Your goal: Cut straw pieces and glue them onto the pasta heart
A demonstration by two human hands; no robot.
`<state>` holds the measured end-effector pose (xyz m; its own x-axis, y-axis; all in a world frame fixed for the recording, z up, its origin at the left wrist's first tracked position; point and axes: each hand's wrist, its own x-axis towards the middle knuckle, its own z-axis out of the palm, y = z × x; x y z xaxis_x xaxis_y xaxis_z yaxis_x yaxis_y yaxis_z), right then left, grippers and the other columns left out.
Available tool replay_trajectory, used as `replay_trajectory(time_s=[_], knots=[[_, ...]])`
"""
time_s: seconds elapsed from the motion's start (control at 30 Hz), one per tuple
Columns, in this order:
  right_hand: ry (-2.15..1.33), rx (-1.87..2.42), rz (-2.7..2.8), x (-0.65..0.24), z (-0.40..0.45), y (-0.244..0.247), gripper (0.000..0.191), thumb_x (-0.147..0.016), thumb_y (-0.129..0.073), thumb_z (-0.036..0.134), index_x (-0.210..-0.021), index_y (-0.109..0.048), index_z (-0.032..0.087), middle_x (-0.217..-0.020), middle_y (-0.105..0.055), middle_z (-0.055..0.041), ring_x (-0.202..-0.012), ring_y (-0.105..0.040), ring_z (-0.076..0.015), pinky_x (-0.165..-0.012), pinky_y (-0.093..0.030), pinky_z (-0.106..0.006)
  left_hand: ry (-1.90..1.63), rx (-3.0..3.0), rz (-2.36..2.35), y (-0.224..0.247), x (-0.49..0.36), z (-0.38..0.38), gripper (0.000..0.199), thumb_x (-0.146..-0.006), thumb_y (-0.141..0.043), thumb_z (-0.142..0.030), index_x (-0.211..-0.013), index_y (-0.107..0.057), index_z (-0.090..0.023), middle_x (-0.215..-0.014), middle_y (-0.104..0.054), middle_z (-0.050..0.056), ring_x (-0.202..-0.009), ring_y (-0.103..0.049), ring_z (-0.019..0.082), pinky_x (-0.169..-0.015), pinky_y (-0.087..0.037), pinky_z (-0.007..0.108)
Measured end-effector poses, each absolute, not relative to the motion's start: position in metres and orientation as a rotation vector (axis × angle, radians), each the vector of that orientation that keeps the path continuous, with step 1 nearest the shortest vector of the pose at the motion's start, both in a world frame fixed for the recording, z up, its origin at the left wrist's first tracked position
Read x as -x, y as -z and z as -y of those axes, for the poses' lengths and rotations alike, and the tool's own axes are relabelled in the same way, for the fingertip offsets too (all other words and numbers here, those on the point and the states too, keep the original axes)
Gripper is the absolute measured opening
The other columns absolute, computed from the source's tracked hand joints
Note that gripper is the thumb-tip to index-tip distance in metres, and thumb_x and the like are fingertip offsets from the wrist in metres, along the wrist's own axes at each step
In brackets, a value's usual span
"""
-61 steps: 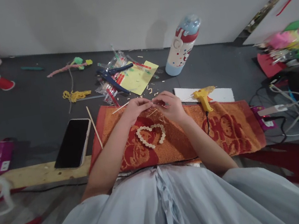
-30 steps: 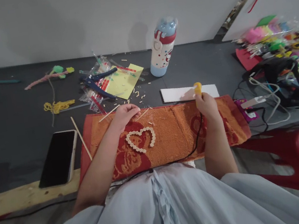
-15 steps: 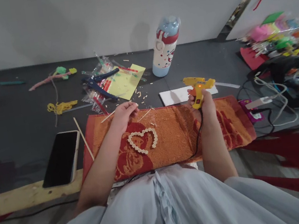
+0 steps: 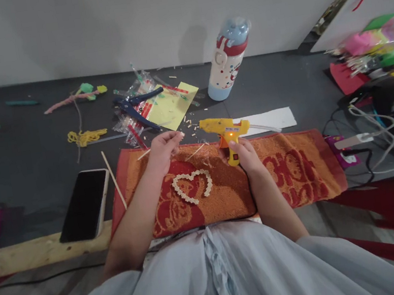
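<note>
Heart [image 4: 190,176] on orange towel [image 4: 229,195], grey wall [image 4: 106,27].

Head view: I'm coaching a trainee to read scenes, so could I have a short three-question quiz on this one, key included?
1. Which hand grips the yellow glue gun? A: left; B: right; C: both.
2. True or false: the heart of small pale pieces has a gap in its outline.
3. Fill in: the heart lies on an orange and red ____.

Key: 1. B, right hand; 2. True; 3. towel.
</note>
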<state>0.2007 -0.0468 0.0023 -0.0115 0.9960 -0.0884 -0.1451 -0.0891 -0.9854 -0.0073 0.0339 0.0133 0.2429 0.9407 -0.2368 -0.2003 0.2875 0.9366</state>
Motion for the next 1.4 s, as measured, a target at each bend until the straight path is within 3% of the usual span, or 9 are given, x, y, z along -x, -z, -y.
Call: replay_trajectory(time_s=[0.63,1.4], knots=[[-1.392,1.133,1.174,-0.1977,0.0472,0.0038,0.044,-0.075,-0.06,0.06,-0.066,-0.06,0.018,-0.056,-0.06,-0.0022,-0.048,-0.053,-0.0135,-0.048,-0.04,-0.028,-1.051,-1.111,-1.087,-0.013,0.0096,-0.0306,0.035,-0.057,-0.083,-0.045,-0.073,-0.069,-0.017,-0.05,-0.045,-0.006,-0.042,-0.03,0.003,-0.041,-0.022,0.021],[-1.407,1.16,1.19,-0.1983,0.0482,0.0017,0.044,-0.073,-0.06,0.062,-0.065,-0.058,0.019,-0.057,-0.059,-0.0018,-0.047,-0.052,-0.0127,-0.047,-0.04,-0.027,-1.083,-1.155,-1.096,-0.008,0.012,-0.0311,0.034,-0.061,-0.08,-0.048,-0.075,-0.071,-0.018,-0.052,-0.047,-0.004,-0.044,-0.032,0.004,-0.042,-0.023,0.022]])
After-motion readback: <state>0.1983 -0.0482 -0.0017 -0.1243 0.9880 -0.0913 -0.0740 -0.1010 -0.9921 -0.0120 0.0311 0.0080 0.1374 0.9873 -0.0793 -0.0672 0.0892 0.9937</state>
